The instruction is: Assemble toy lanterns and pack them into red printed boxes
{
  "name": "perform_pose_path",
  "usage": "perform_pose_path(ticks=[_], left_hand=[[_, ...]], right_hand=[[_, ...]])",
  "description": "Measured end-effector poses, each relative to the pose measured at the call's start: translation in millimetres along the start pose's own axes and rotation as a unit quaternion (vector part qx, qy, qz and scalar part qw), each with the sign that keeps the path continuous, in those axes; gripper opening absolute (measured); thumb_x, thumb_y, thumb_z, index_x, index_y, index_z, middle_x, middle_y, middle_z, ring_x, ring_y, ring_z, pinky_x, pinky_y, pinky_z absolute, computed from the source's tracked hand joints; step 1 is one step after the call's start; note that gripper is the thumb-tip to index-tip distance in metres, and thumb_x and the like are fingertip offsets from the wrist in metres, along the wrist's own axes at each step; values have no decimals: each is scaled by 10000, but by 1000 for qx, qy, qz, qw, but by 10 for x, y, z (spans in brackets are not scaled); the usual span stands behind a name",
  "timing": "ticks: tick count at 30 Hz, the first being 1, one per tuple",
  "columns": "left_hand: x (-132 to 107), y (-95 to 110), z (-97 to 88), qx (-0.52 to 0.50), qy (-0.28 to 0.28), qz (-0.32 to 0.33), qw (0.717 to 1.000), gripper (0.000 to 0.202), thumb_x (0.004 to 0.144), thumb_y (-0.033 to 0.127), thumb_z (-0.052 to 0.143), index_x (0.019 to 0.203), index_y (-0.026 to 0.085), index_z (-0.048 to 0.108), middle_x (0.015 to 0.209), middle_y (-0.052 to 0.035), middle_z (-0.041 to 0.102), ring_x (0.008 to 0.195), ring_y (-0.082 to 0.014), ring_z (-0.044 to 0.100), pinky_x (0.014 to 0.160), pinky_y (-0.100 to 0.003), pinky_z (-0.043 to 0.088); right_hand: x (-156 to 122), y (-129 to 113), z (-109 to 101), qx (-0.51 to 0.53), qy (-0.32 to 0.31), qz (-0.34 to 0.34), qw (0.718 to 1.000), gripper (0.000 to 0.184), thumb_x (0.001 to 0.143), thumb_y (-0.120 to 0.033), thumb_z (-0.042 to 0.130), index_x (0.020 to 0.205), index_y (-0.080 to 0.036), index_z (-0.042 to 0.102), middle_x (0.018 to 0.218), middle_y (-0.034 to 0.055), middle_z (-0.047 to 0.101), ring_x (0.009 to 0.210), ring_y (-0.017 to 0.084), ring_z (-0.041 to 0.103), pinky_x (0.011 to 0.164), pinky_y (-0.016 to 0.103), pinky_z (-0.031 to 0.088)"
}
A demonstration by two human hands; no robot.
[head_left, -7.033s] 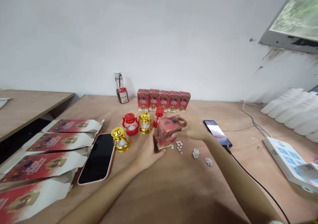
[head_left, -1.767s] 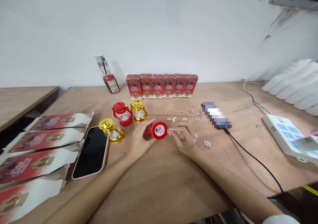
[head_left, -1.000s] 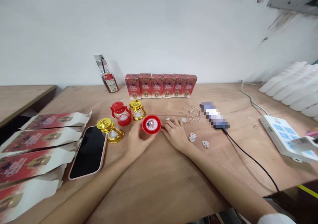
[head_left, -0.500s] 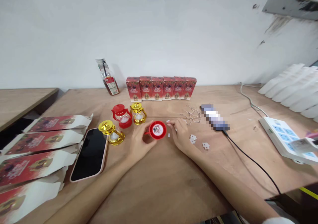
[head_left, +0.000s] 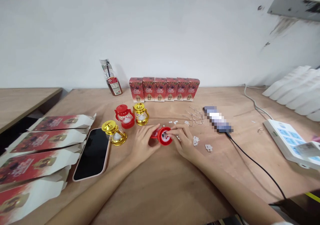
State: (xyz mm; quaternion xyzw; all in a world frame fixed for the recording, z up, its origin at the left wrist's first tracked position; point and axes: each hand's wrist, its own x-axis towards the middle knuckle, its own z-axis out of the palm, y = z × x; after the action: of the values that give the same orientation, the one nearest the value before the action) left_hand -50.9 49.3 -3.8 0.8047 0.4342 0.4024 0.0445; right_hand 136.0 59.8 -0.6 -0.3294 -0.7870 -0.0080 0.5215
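Note:
A small red lantern [head_left: 160, 139] lies tipped on its side in my left hand [head_left: 143, 142], its round base facing me. Inside that base sits a white disc with metal battery contacts. My right hand [head_left: 184, 139] has its fingertips pinched together at the base opening; whatever they hold is hidden. Small white plastic pieces [head_left: 195, 140] lie beside the right hand, with several more scattered behind it. To the left stand another red lantern [head_left: 125, 115], a gold lantern [head_left: 141, 113] and a second gold lantern [head_left: 113, 132].
Several red printed boxes [head_left: 160, 89] stand in a row near the wall, with a bottle [head_left: 114, 85] to their left. Flattened open cartons [head_left: 50, 141] and a phone [head_left: 92, 153] lie left. Bent wires [head_left: 196, 115], a cabled phone [head_left: 220, 126] and a power strip [head_left: 290, 140] are right.
My right hand has moved from a small white piece on the table to the lantern's base. The lantern has shifted slightly right and lower, and more of its red body shows.

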Motion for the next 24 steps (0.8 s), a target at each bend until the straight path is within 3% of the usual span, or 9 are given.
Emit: perform_pose_path(ticks=[10, 16, 24], left_hand=[[-10, -3, -3, 8, -14, -18, 1000, 561, 762, 226, 624, 1296, 244, 452, 1144, -78, 604, 1026, -245, 560, 876, -391, 432], [-8, 10, -10, 15, -11, -9, 1000, 541, 762, 218, 627, 1277, 234, 460, 1136, -72, 609, 1017, -238, 563, 856, -373, 429], [-19, 3, -2, 28, -10, -2, 1000, 536, 758, 225, 636, 1266, 229, 465, 1131, -68, 622, 1009, -233, 569, 837, -359, 419]], right_hand=[[77, -20, -39, -3, -18, 13, 1000, 148, 909, -192, 466, 901, -194, 614, 879, 66, 609, 843, 167, 582, 735, 314, 465], [101, -1, -56, -78, -19, -44, 996, 158, 918, -168, 449, 872, -184, 599, 844, 66, 640, 763, 159, 565, 686, 303, 433], [127, -13, -107, -74, -7, -106, 992, 149, 884, -99, 472, 925, -195, 578, 820, 46, 670, 728, 141, 585, 638, 273, 430]])
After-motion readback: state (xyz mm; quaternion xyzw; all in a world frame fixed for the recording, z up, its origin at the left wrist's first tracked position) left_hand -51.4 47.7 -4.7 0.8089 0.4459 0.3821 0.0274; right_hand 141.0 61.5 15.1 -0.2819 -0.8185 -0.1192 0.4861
